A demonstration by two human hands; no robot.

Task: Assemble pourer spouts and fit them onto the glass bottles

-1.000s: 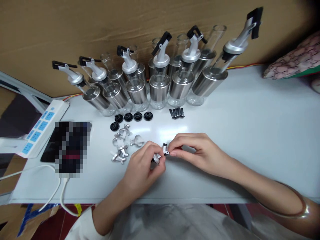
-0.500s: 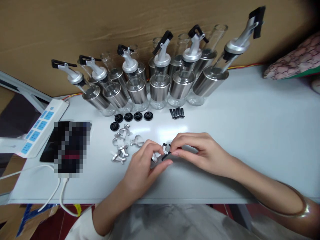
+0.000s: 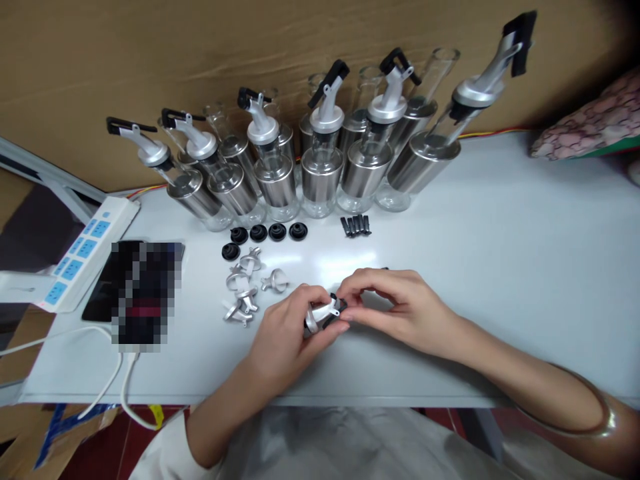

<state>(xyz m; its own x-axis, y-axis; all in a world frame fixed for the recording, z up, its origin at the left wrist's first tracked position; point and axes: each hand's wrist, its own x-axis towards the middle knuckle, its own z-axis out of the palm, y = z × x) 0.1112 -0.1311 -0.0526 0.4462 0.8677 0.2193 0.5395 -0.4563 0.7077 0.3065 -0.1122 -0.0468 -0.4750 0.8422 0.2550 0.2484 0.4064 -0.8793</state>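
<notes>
My left hand (image 3: 283,333) is closed around a silver pourer spout (image 3: 318,316), its tip pointing right. Against that tip, my right hand (image 3: 417,310) pinches a black lever (image 3: 334,313); the fingertips partly cover it, so I cannot tell whether it is attached. Left of my hands lie several loose silver spouts (image 3: 275,281). Behind those, black stoppers (image 3: 277,231) rest on the table. A small row of black levers (image 3: 356,225) lies beyond my right hand, and a tiny dark tip (image 3: 385,269) shows just behind its knuckles.
Along the cardboard wall (image 3: 210,47) stand several glass-and-steel bottles (image 3: 323,175), the front ones topped with pourers. To the left are a white power strip (image 3: 80,250), a dark phone (image 3: 103,293) and white cables (image 3: 125,380). A patterned cloth item (image 3: 590,120) sits at the far right.
Both hands have drawn together at the spout's tip. More of the silver spout shows between my left fingers, and the black lever now sits against its end. The view has shifted slightly.
</notes>
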